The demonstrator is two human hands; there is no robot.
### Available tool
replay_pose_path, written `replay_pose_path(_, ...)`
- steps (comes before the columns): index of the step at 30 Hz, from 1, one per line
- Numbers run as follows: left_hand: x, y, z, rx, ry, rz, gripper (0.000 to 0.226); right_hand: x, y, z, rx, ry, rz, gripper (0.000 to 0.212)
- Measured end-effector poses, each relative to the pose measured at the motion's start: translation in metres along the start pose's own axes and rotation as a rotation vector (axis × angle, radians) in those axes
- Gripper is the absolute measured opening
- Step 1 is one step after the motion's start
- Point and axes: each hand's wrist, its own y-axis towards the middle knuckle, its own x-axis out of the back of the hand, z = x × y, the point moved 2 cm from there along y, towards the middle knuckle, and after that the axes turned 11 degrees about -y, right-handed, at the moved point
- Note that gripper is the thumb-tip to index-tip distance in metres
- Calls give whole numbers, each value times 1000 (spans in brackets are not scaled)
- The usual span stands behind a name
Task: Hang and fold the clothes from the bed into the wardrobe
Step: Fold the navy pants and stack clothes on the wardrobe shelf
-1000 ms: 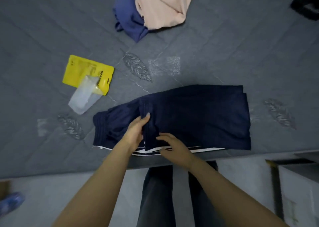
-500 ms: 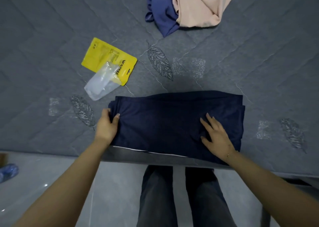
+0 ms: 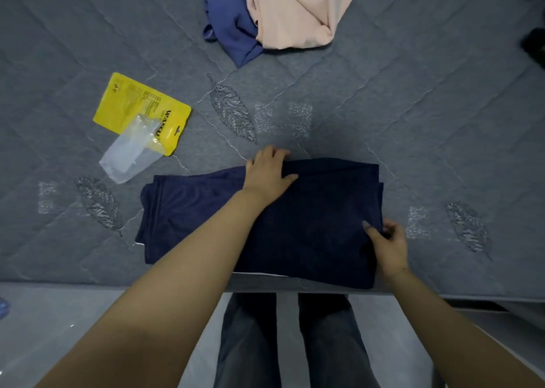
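Note:
A navy garment (image 3: 318, 219) lies folded into a rectangle on the grey quilted bed (image 3: 413, 116), close to its near edge. My left hand (image 3: 269, 174) grips the garment's far edge near the middle, fingers curled over the fold and thumb on top. At the right edge, my right hand (image 3: 389, 244) pinches the cloth, thumb on top and fingers tucked under. A peach garment (image 3: 295, 10) and a blue garment (image 3: 233, 31) lie crumpled together at the far side of the bed.
A yellow packet (image 3: 132, 107) with a clear plastic bag (image 3: 129, 154) on it lies left of the navy garment. Something black (image 3: 535, 45) shows at the right edge. Below the bed edge are the grey floor (image 3: 73, 323) and my legs.
My left hand has moved from the garment's left edge to its far edge. My right hand has slid from lying flat on the cloth to pinching the right edge.

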Motion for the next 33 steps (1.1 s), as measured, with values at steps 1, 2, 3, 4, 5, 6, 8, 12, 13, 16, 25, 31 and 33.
replay_pose_path(1,-6,11,-9,3,-28,14,59,4,5,0,13,-10,43,32)
replay_pose_path(2,-11,21,-17,2,-80,56,62,6,9,2,21,-7,90,29)
replay_pose_path(3,-17,29,-24,10,-153,129,65,8,12,4,14,5,142,24)
replay_pose_path(4,-22,32,-31,23,-225,204,68,10,14,6,-3,16,192,20)
replay_pose_path(5,-27,32,-37,13,-272,248,65,11,15,7,-24,29,240,18)
replay_pose_path(6,-29,29,-43,-46,-285,236,56,12,17,9,-45,38,281,18)
replay_pose_path(8,-27,11,-50,-298,-222,65,28,15,20,9,-73,62,349,19)
replay_pose_path(12,-35,-45,-36,-649,-97,-109,27,21,20,15,-141,179,446,27)
replay_pose_path(13,-42,-57,-29,-669,-63,-106,30,22,17,17,-143,206,464,30)
replay_pose_path(16,-60,-86,-11,-536,-42,-71,38,25,-1,31,-95,262,493,33)
replay_pose_path(25,-5,-144,42,459,-1427,-221,28,-44,-107,104,286,72,705,33)
replay_pose_path(31,53,-184,120,554,-1561,-372,38,-196,-155,131,335,-43,766,31)
replay_pose_path(33,64,-195,141,595,-1497,-350,40,-243,-159,131,344,-103,751,30)
